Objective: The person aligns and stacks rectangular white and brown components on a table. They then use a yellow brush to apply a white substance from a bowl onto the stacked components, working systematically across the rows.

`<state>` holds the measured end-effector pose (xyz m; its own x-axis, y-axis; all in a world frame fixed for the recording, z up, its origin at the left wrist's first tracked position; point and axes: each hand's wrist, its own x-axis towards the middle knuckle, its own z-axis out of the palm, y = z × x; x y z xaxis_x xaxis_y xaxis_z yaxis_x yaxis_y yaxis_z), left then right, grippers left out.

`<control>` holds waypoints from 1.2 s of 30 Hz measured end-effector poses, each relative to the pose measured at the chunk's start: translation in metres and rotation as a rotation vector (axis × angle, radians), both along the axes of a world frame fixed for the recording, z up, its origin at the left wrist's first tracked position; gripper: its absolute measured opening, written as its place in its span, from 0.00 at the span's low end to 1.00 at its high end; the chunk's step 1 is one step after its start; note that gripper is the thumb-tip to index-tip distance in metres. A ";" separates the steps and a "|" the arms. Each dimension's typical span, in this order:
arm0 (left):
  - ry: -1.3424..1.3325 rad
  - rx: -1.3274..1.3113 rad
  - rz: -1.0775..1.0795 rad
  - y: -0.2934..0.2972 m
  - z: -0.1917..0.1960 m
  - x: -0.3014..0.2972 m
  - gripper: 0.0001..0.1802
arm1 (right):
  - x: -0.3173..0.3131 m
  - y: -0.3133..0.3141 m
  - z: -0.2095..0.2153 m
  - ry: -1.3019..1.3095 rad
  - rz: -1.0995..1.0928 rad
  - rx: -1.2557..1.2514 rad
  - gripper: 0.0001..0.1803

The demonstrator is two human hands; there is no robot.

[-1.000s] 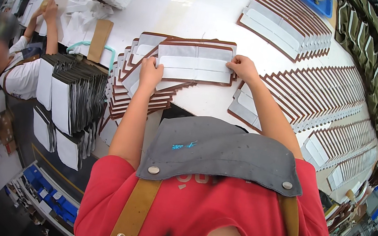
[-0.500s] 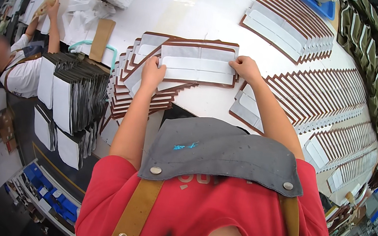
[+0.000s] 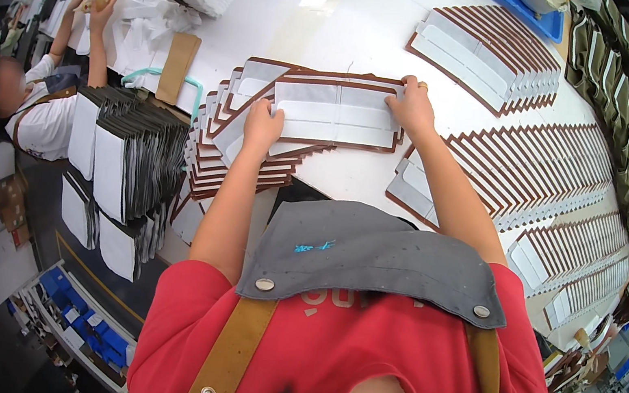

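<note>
A flat rectangular panel [image 3: 336, 124], white-grey with brown edging and a pale strip along it, lies on top of a loose stack. My left hand [image 3: 263, 127] is closed at its left edge, thumb on the upper face. At the upper right corner, my right hand [image 3: 413, 112] grips the edge with thumb on top and fingers partly hidden behind. Under and left of this panel, similar brown-edged panels [image 3: 229, 176] are fanned at differing angles. A loose thread rises from the panel's far edge.
Overlapping rows of like panels [image 3: 468, 60] cover the right of the white table [image 3: 377, 9]. Olive folded pieces [image 3: 613, 87] line the far right. Dark-and-white stacks [image 3: 118, 165] stand left, near another person [image 3: 47, 117]. A blue tray [image 3: 551, 24] sits at the back.
My right hand has shifted up along the panel's right edge to its corner, fingers now reaching over it. My left hand keeps its place. The other person's hands have moved apart slightly.
</note>
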<state>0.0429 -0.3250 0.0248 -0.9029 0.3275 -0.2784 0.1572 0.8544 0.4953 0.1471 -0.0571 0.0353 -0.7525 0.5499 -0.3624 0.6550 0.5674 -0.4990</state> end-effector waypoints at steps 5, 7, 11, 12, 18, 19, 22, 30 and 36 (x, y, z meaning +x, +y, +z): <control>0.023 -0.007 0.000 0.000 -0.003 0.002 0.13 | 0.001 0.002 -0.003 0.025 -0.002 0.003 0.25; 0.019 -0.004 0.005 0.000 -0.003 0.002 0.13 | 0.000 0.000 -0.001 0.014 -0.009 0.003 0.25; 0.024 -0.004 0.035 0.000 -0.004 0.002 0.13 | -0.002 -0.002 -0.009 0.027 -0.046 -0.023 0.24; 0.013 0.017 0.081 0.001 -0.004 0.003 0.13 | -0.002 0.000 -0.013 0.038 -0.059 -0.039 0.24; -0.092 0.023 0.114 0.004 -0.001 -0.003 0.14 | -0.004 0.020 -0.031 0.004 -0.026 -0.260 0.17; -0.102 -0.003 0.105 0.004 0.000 -0.003 0.14 | -0.002 0.023 -0.029 0.051 -0.056 -0.347 0.18; -0.100 -0.032 0.098 0.002 0.000 -0.003 0.14 | 0.010 0.017 -0.023 0.174 -0.112 -0.534 0.19; 0.020 -0.119 -0.046 0.015 0.005 0.007 0.14 | 0.040 0.013 -0.006 0.138 -0.228 -0.756 0.13; 0.097 -0.203 -0.231 0.030 0.012 0.028 0.17 | 0.064 0.030 0.011 0.176 -0.325 -0.831 0.11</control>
<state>0.0711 -0.2947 0.0367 -0.8368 0.4732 -0.2753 0.3962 0.8705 0.2921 0.2113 -0.0268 0.0461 -0.6878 0.3576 -0.6317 0.5956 -0.2193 -0.7728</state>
